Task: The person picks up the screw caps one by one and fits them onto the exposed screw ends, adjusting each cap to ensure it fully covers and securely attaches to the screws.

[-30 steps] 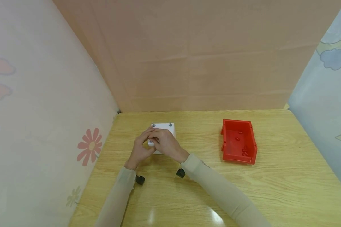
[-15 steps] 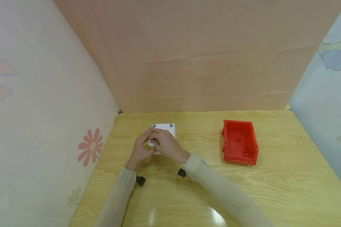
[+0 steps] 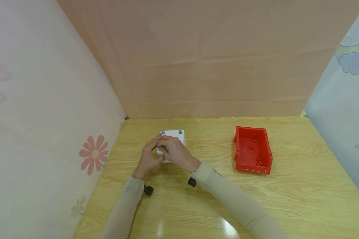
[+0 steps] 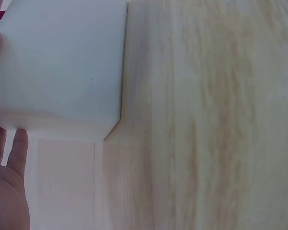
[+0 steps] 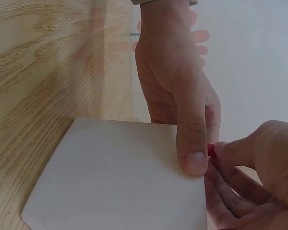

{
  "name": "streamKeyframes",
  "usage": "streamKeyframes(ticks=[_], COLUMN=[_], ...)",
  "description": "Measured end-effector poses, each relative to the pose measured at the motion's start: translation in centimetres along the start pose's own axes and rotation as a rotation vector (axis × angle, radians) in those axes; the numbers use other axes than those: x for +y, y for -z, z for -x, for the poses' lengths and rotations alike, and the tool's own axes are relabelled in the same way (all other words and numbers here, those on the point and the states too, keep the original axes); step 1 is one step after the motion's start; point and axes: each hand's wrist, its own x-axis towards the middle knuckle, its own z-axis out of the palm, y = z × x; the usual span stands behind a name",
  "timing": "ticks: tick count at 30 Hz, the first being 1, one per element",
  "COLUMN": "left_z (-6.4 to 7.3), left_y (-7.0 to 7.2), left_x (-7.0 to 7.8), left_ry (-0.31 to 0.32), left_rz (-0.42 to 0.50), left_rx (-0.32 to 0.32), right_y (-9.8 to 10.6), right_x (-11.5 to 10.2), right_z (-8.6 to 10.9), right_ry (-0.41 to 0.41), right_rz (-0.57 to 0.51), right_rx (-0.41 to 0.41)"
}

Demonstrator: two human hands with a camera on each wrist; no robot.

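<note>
A white block (image 3: 177,133) stands on the table, with metal bolts (image 3: 180,131) poking up at its two far corners. My left hand (image 3: 147,160) grips its left side, the thumb flat on the near face in the right wrist view and fingers around the adjoining side. Between thumb and fingers, my right hand (image 3: 177,152) pinches a small red cap (image 5: 210,150) at the block's near left corner, right beside the left thumb. The fingers hide most of the cap and whatever is under it.
To the right is a red bin (image 3: 251,168) holding several small red caps (image 3: 251,146). A pale patterned wall (image 3: 57,116) runs along the left, close to the left arm. A tan sheet (image 3: 212,83) rises behind the wooden table (image 3: 299,186).
Both hands keep the same hold at the same corner of the block. The head view has shifted only slightly, and the flower print on the left wall sits a little further left.
</note>
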Motion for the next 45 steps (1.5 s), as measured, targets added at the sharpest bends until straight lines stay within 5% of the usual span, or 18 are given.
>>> streamKeyframes(ticks=[6,26,36,45], left_z=[0.1,-0.1,-0.8,-0.5], left_y=[-0.2,-0.3,-0.2,-0.5], left_x=[0.4,0.2,3.7,2.1], left_ry=[0.057,0.06,0.035,0.051], left_rz=[-0.031,-0.022,-0.022,-0.016], left_rx=[0.005,0.005,0.002,0.019], right_y=[0.0,0.9,1.9,2.8], right_x=[0.2,0.4,0.4,0.3], right_z=[0.1,0.7,1.2,1.6], right_ry=[0.007,-0.044,-0.078,-0.085], right_rz=[-0.001,-0.024,-0.048,-0.055], right_rx=[0.01,0.026,0.049,0.068])
